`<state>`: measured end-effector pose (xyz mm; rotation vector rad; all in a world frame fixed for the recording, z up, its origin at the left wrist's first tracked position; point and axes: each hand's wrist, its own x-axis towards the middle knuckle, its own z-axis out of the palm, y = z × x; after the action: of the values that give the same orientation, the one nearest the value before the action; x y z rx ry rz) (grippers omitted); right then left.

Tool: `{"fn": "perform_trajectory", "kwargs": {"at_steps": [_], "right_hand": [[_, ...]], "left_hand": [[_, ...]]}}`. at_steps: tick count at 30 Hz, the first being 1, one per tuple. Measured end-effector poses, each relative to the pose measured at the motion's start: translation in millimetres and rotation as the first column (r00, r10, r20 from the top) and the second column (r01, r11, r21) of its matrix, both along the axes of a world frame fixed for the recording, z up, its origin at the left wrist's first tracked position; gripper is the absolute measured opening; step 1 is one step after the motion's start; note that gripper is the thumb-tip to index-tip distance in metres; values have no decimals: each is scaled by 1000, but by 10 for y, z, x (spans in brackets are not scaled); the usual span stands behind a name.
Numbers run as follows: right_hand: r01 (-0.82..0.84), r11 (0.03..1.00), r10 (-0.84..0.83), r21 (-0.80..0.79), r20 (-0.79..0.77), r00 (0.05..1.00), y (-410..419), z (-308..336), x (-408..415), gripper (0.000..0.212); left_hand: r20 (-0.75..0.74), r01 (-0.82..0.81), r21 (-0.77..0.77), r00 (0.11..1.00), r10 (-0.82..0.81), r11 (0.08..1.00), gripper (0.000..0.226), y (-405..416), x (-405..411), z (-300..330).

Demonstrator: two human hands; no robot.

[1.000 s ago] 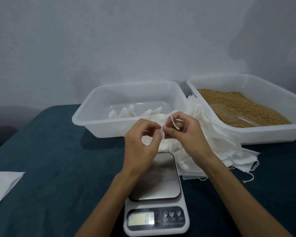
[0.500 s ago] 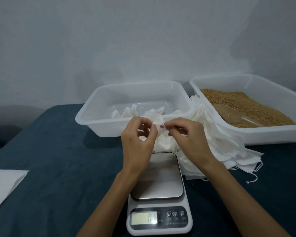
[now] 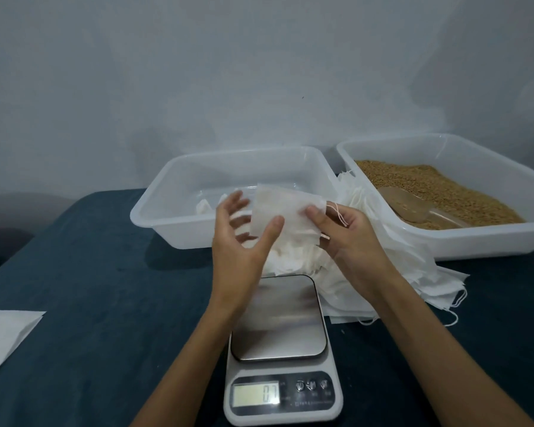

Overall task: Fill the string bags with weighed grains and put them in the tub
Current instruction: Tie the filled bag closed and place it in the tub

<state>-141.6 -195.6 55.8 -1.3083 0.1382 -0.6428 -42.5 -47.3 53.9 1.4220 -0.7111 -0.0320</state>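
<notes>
Head view – string bag (image 3: 282,211) pinched between right hand (image 3: 349,232) and left hand (image 3: 241,238) – above scale (image 3: 279,318)

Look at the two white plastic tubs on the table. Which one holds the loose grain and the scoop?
The right-hand tub, beside the pile of empty bags. It holds brown grain with a scoop in it; the left tub holds only a few white bags.
</notes>
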Motion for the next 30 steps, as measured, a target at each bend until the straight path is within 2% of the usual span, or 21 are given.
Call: {"fn": "perform_trajectory", "kwargs": {"at_steps": [1,3,4,5,7,11,14,16,18,22,24,27,30], "right_hand": [[-1,1000,1,-17,1,1000,-2,-1,3,24],[105,985,-107,-138,-3,994,5,-14,19,11],[192,957,-198,-219,-3,980,3,-27,28,8],[277,914,-291,-295,-4,957,-12,-51,43,11],[336,867,-364,-367,-5,932,-26,-82,52,20],[289,903,-309,-317,-12,951,-2,-72,27,31],[173,957,-184,-233,-23,983,15,-19,4,22],[84,978,-92,-191,-36,995,24,-4,5,23],[78,976,-90,-203,-46,995,43,0,0,24],[149,966,-170,-210,-88,981,41,19,-8,22],[87,973,-108,-214,-89,990,51,33,-28,21],[-54,952,16,-302,-126,992,138,31,-33,18],[-49,948,0,-315,-152,988,165,24,-9,28]], "left_hand": [[-87,86,-27,992,-88,996,39,-6,24,-2],[-111,146,-38,983,-149,989,9,-14,40,-16],[-73,122,-26,990,-124,992,5,-14,34,-31],[-30,91,-8,995,-91,996,9,-18,25,-51],[45,56,20,997,-57,998,9,-32,18,-89],[120,15,42,993,-20,999,5,-40,-5,-117],[48,70,10,996,-70,997,2,-47,-19,-105],[-1,78,-29,997,-78,997,2,-44,-19,-88],[-13,68,-53,998,-69,996,2,-37,-4,-81],[-69,3,-88,998,-9,996,19,-38,43,-77],[-134,-11,-102,991,-3,995,22,-38,59,-76],[-203,-39,-113,979,15,993,20,-29,87,-73],[-204,-72,-95,978,51,993,20,-16,110,-68]]}}
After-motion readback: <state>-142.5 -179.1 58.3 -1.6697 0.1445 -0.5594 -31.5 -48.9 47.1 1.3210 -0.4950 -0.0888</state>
